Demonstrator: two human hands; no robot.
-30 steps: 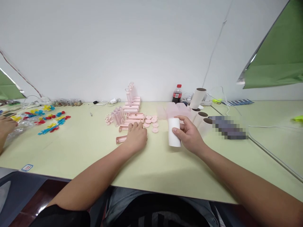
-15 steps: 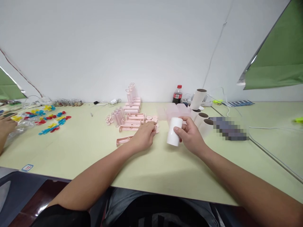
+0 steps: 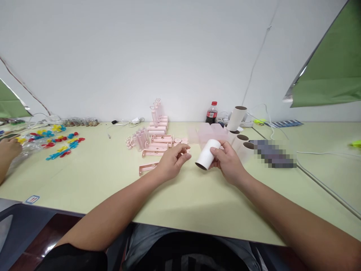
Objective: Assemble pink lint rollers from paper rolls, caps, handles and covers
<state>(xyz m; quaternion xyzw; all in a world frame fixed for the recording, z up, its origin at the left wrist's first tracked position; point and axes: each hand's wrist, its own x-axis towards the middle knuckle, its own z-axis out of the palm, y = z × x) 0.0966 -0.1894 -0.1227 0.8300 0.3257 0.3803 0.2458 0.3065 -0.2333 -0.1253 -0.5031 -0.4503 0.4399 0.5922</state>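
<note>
My right hand grips a white cardboard-cored roll, tilted so that its dark open end faces down and left. Just left of it, my left hand is held with thumb and curled fingertips close together around a small pink disc, mostly covered by the fingers. More pink discs lie on the table beyond this hand. Several pink trough-shaped holders rest to its left, one of them nearer to me beside my wrist.
Clear pink tubes stand behind the holders. Translucent pink covers, more white rolls and a cola bottle are at the back right. Coloured plastic pieces and another person's hand are far left. A cable runs on the right.
The white roll has tipped from nearly upright, and its open end now shows toward the left. My left hand has lifted slightly from the discs and turned its thumb toward the roll.
</note>
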